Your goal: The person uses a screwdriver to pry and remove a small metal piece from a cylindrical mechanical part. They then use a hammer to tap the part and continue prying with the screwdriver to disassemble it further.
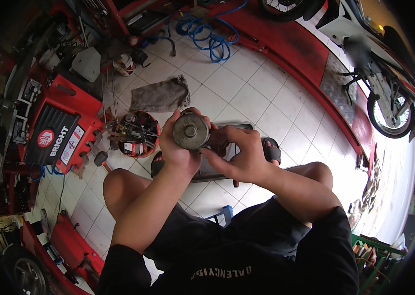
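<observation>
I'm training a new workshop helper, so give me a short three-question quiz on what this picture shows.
1. True or false: the round grey metal part lies on the tiled floor.
2. Which hand cups that part from the side? A) left hand B) right hand
3. Fill in: the crumpled grey rag lies on the white ____ floor, beyond the round red parts tray.

Key:
1. False; it is held up in both hands above the dark flat tray.
2. A; the right hand's fingers reach in at its edge.
3. Tiled.
</observation>
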The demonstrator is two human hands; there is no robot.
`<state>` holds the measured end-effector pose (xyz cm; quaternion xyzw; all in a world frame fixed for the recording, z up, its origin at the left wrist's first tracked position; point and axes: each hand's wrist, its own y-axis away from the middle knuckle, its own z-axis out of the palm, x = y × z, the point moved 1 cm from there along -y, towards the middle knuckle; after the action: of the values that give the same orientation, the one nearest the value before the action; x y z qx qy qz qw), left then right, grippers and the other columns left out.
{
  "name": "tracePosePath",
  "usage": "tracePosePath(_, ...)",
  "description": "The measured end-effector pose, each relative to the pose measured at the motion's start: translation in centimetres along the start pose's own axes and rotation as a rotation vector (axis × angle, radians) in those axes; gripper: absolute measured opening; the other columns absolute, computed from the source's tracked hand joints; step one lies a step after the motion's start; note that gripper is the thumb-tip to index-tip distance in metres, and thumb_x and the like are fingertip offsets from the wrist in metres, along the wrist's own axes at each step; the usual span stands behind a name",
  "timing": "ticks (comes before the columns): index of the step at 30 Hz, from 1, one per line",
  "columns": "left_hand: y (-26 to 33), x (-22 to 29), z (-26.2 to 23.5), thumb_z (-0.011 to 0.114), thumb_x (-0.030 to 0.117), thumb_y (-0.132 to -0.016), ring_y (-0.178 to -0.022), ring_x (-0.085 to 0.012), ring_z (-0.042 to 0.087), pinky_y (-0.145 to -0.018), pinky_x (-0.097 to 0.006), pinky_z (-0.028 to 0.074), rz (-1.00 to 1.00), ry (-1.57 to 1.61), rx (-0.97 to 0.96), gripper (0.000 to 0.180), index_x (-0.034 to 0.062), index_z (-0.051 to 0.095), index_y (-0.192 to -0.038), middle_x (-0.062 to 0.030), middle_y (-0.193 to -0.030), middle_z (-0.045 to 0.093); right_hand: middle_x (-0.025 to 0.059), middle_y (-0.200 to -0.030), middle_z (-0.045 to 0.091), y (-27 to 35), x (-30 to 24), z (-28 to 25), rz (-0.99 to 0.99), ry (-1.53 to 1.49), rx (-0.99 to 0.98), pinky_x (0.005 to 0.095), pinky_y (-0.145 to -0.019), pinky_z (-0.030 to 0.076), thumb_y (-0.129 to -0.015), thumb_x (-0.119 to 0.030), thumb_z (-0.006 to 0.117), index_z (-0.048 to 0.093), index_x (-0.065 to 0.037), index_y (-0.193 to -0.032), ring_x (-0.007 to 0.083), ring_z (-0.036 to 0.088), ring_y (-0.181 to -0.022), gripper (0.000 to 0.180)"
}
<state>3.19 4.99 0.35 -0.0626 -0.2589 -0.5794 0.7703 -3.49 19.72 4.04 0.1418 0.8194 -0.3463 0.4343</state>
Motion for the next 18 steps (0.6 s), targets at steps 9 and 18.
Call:
tracePosePath(9,0.18,0.11,0.09,0.043,0.044,-0.101,-0.088,-0.0307,0.064,-0.088,-0.042,0.049,-0.017,0.015,0.018,0.043,0.0054,0.061,-0.100,-0.0141,-0.084,0.067,0.0111,-0.076,0.070,0.00,-0.30,0.07,0.053,-0.047,-0.015,0.0302,-0.062,0.056,-0.078,-0.012,0.082,0.067,0.002,-0.097,0.0211,0.070,-0.064,0.029)
tracePosePath(18,0.15,-0.24,-0.52,0.047,0.043,-0.099,-0.086,-0.0318,0.068,-0.084,-0.041,0.054,-0.003,0.036,0.010,0.042,0.0043,0.061,-0.103,-0.0153,-0.087,0.070,0.0113,-0.077,0.070,0.20,0.10,0.45,0.021,-0.033,-0.011,0.0298,-0.063,0.057,-0.077,-0.013,0.084,0.065,0.003,-0.095,0.0214,0.072,-0.066,0.030)
